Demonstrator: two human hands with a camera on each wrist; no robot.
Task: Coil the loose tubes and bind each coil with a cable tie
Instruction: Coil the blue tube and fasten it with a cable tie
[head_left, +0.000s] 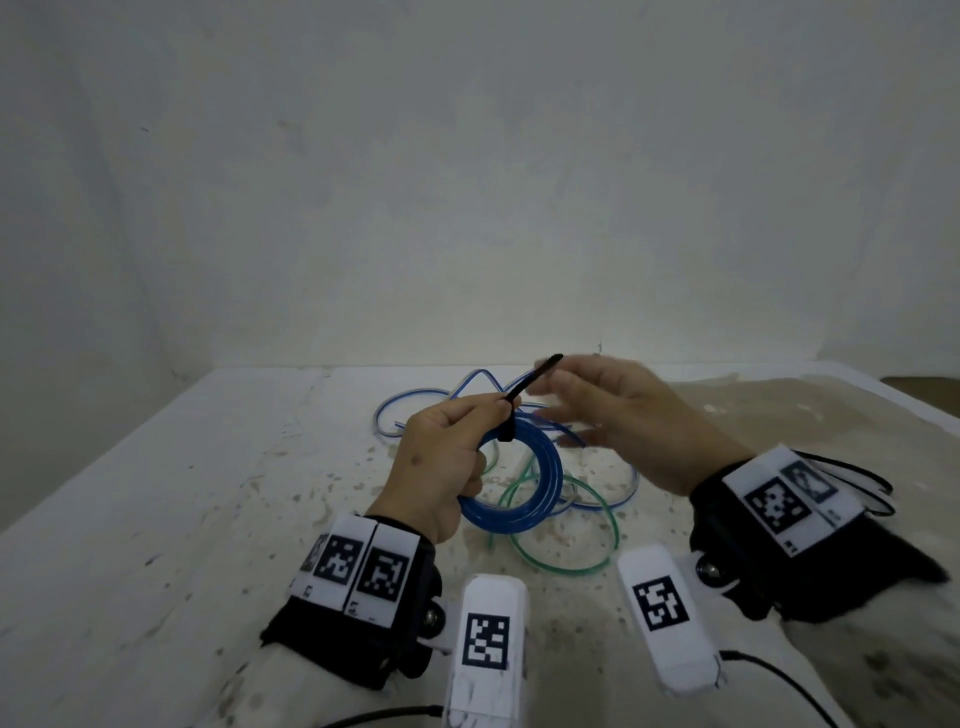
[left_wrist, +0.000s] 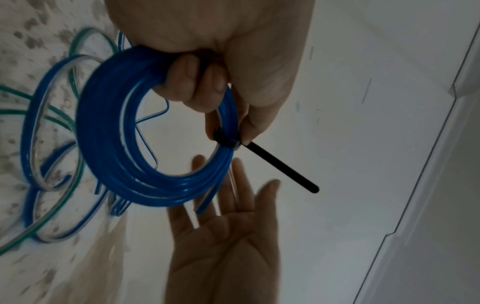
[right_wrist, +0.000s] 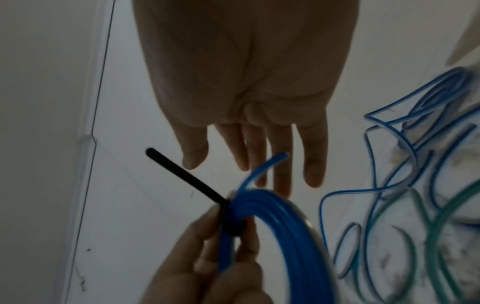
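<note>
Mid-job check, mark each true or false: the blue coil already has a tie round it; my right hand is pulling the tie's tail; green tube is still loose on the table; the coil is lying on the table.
1. The blue coil has the black cable tie round it: true.
2. The right hand pulls the tail: false, it is open, holding nothing.
3. Green tube lies loose: true.
4. The coil lies on the table: false, the left hand holds it up.

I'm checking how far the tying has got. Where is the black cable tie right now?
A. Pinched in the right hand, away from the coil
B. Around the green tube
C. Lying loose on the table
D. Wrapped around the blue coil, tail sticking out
D: the black cable tie circles the blue coil held by the left hand, its tail poking free, while the right hand is open and holds nothing.
</note>
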